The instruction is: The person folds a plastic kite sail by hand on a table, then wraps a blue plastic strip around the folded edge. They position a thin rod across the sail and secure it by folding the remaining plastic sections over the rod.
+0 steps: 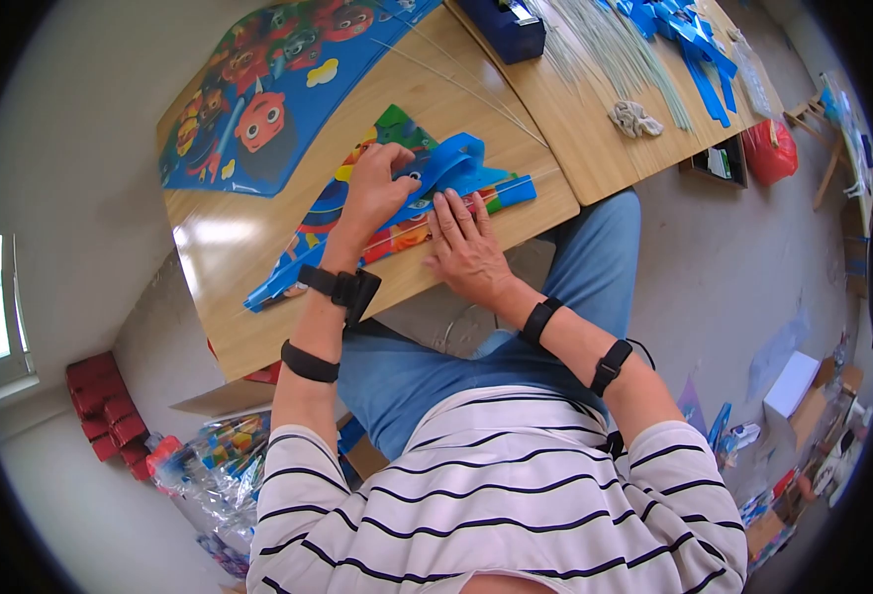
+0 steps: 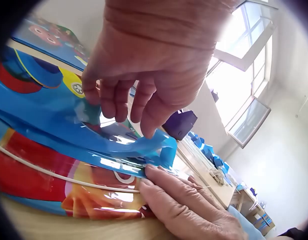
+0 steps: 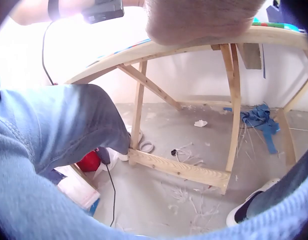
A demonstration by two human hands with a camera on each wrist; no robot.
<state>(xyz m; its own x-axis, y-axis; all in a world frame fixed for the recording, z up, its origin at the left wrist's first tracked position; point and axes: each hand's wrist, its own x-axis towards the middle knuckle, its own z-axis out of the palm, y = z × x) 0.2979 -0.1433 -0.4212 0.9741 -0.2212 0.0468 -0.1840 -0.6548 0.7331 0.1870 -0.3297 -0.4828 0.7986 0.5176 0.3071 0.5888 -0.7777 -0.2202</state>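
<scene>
A cartoon-printed plastic sheet (image 1: 389, 230) lies along the near table edge, with a blue border and a thin pale rod (image 2: 59, 175) running lengthwise on it. My right hand (image 1: 468, 247) lies flat over its near edge, straight fingertips pressing by the rod and a fold of blue film. Just left of it, my left hand (image 1: 375, 193) hovers low over the sheet with fingers loosely bent downward. In the left wrist view, its thumb and fingertips stand apart close above the shiny film. A loose blue loop of film (image 1: 461, 158) arches up beyond both hands.
A larger printed sheet (image 1: 258, 129) covers the table's far left. Thin pale rods (image 1: 605, 49), blue strips (image 1: 694, 49), a crumpled cloth (image 1: 634, 119) and a dark blue box (image 1: 504, 30) occupy the far right. A red bag (image 1: 770, 151) sits on the floor beyond.
</scene>
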